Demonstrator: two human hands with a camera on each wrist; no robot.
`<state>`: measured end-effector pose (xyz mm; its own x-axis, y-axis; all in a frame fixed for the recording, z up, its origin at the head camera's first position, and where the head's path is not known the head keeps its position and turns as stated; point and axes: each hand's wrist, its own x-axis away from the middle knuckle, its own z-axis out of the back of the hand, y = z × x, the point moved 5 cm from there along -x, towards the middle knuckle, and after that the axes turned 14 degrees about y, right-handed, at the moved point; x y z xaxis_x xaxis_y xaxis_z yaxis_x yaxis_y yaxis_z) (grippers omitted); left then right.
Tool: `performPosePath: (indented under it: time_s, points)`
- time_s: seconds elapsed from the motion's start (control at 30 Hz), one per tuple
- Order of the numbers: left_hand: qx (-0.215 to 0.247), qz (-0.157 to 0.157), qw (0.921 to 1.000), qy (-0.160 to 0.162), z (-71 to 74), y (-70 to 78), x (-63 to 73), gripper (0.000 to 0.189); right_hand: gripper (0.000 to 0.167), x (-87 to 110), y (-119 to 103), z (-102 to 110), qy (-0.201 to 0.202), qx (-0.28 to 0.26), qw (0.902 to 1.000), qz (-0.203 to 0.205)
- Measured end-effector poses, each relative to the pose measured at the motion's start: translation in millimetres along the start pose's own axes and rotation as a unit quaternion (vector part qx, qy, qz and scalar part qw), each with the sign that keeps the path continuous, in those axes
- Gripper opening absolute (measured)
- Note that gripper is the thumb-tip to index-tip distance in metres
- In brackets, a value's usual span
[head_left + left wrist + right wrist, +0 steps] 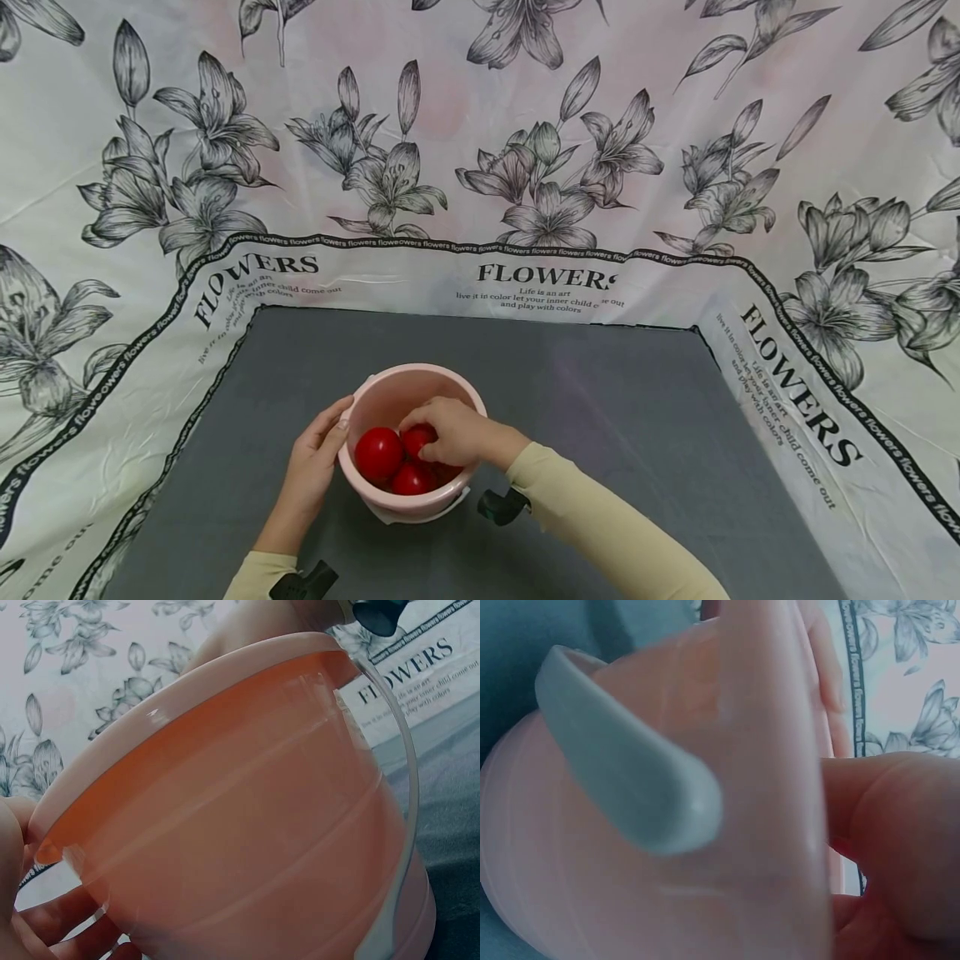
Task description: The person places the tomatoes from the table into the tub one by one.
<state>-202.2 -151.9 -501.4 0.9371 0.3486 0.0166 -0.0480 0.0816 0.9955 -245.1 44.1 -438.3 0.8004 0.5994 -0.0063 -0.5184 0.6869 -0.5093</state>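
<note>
A pink bucket (pixel 367 492) stands on the grey table, tilted a little, with its white handle (pixel 630 765) hanging down on the near side. Several smooth round red balls (pixel 378 452) lie inside it. My left hand (pixel 317 458) grips the bucket's left side, thumb at the rim and fingers around the outer wall, as the left wrist view also shows. Reaching over the right rim, my right hand (pixel 450 433) is down in the bucket, its fingers and thumb curled around one red ball (pixel 417 438). In the right wrist view the bucket wall hides that ball.
A grey table surface (pixel 600 433) spreads around the bucket. Behind it and along both sides lies a white cloth (pixel 405 279) with printed flowers and lettering. Dark wrist-worn devices (pixel 504 506) sit at both cuffs, the right one close to the bucket.
</note>
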Motion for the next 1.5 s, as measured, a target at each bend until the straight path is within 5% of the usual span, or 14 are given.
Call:
performPosePath:
  time_s: [1.07, 1.5]
  points:
    - [0.002, 0.007, 1.0000, 0.002, -1.5, -0.8, -2.0, 0.044, 0.052, 1.3, 3, -1, 0.019, -0.007, 0.9998, -0.008]
    - [-0.007, 0.013, 0.9999, -0.004, -2.8, -1.0, -2.2, 0.044, 0.047, 3.2, 5, 13, 0.056, -0.065, 0.9963, 0.008]
